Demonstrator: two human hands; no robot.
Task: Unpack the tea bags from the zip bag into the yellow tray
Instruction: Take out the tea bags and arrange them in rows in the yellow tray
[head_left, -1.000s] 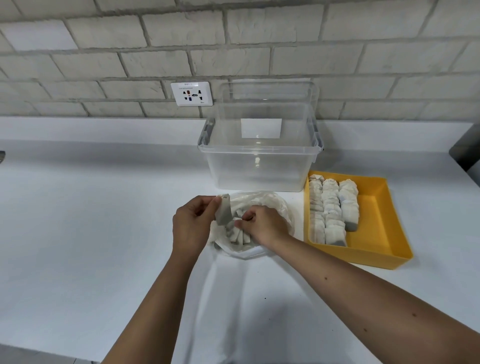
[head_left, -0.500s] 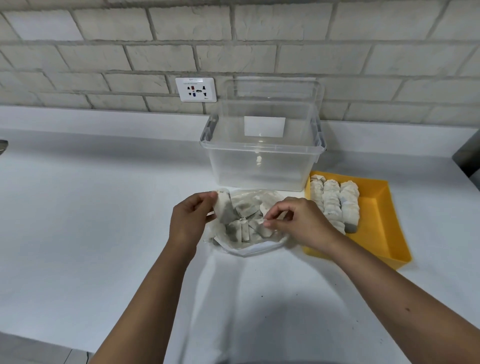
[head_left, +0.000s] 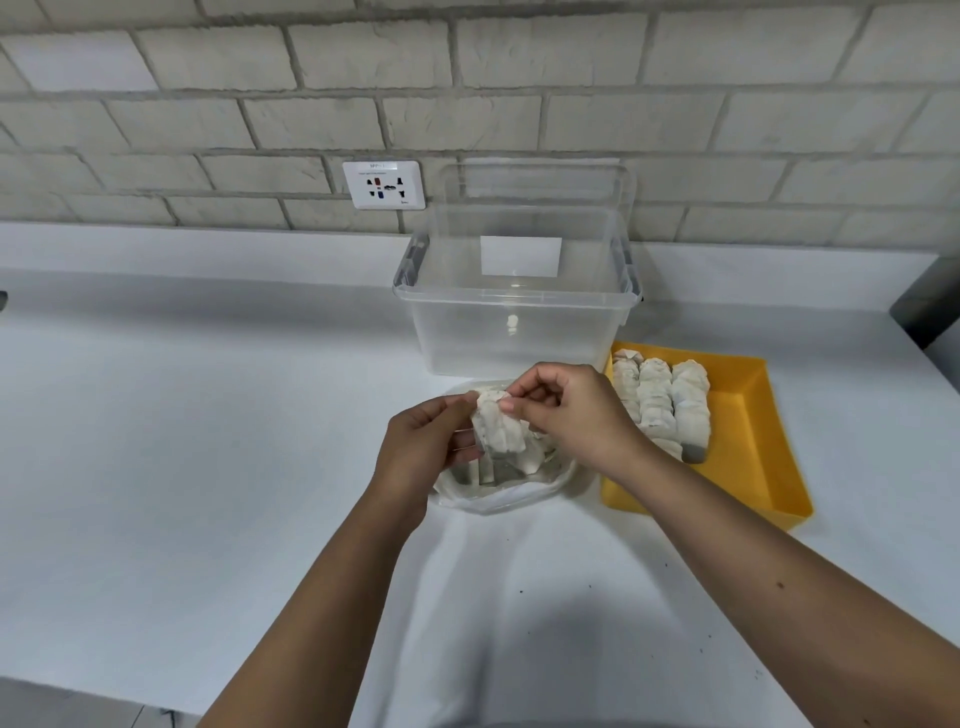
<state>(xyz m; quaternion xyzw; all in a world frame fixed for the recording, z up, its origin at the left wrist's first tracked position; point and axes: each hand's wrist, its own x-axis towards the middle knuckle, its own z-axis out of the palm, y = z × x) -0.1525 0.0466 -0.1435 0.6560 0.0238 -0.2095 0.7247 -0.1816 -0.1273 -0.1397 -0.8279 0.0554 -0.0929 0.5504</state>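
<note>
A clear zip bag (head_left: 498, 493) lies open on the white counter with several tea bags still inside. Just above it I hold a small stack of white tea bags (head_left: 501, 428). My left hand (head_left: 423, 447) grips the stack from the left side. My right hand (head_left: 569, 410) pinches its upper right edge with thumb and forefinger. The yellow tray (head_left: 748, 441) sits to the right of the bag, with three rows of tea bags (head_left: 660, 405) packed along its left half. The tray's right half is bare.
A clear plastic storage box (head_left: 519, 312) stands directly behind the zip bag, against the brick wall. A wall socket (head_left: 383, 184) is mounted left of it. A dark object (head_left: 930, 306) sits at the right edge of the counter.
My right hand has come out of the zip bag and moved up to meet the left hand. Both hands now hold the stack of tea bags above the bag.
</note>
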